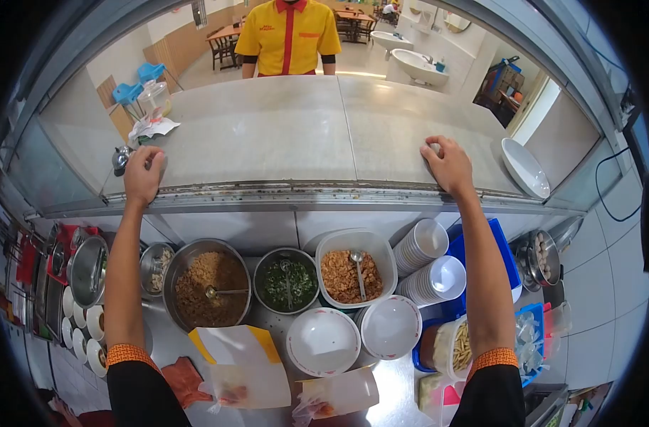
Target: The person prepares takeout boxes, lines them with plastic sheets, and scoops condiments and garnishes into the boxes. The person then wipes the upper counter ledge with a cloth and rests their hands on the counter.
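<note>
Both arms reach forward to the pale counter ledge point(267, 142). My left hand point(144, 173) rests at the ledge's left side, fingers curled, beside a small metal bell point(121, 158); whether it grips anything is unclear. On the right part of the ledge lies my right hand point(445, 162), its fingers loosely bent and apart, holding nothing. A white oval dish point(525, 168) leans to its right. Below the ledge are a steel bowl of brown food point(202, 277), a bowl of chopped greens point(276, 285), and a white tub point(390, 267) of orange-brown pieces with a spoon.
Beyond the ledge stands a person in a yellow shirt point(285, 35). White bowls point(323, 341) and stacked cups point(428, 245) occupy the lower counter, near paper wrappers point(246, 370) and a blue crate point(506, 249). A plastic jug point(154, 99) stands at the ledge's far left.
</note>
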The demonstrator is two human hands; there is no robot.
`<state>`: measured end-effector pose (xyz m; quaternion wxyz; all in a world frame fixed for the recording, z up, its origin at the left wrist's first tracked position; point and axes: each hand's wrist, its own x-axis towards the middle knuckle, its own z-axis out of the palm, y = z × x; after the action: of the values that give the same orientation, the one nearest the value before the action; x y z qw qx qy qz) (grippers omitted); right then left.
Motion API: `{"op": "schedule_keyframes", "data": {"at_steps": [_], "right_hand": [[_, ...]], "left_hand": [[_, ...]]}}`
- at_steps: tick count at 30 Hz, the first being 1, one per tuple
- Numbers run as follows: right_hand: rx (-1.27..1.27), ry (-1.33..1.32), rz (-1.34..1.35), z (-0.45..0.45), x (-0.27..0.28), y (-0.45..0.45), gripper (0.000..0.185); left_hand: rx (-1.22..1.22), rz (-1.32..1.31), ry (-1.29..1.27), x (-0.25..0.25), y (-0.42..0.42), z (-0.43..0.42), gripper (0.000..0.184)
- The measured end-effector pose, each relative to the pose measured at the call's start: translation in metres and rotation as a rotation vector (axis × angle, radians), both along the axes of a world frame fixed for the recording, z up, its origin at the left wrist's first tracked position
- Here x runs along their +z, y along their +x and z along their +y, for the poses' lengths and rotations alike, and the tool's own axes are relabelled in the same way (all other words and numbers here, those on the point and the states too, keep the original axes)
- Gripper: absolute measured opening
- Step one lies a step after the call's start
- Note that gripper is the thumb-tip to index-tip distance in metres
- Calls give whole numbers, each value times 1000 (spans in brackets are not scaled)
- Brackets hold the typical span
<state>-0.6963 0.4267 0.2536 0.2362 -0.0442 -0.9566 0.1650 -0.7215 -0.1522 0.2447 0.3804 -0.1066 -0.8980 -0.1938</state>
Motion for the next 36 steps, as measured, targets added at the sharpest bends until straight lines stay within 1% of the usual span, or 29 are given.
{"op": "schedule_keyframes", "data": {"at_steps": [10, 15, 29, 32, 36], "right_hand": [[-9, -7, -17, 1, -1, 0, 34], [4, 6, 22, 3, -3, -1, 34], [25, -7, 15, -1, 0, -1, 33], [-5, -12, -1, -2, -1, 6, 33], [-5, 1, 41, 1, 1, 7, 32]], "left_hand": [[-7, 2, -12, -4, -4, -1, 18], [3, -18, -12, -3, -2, 0, 19], [22, -18, -7, -2, 0, 1, 18], [14, -15, 4, -5, 1, 2, 18], [21, -11, -19, 0, 0, 5, 17]]}}
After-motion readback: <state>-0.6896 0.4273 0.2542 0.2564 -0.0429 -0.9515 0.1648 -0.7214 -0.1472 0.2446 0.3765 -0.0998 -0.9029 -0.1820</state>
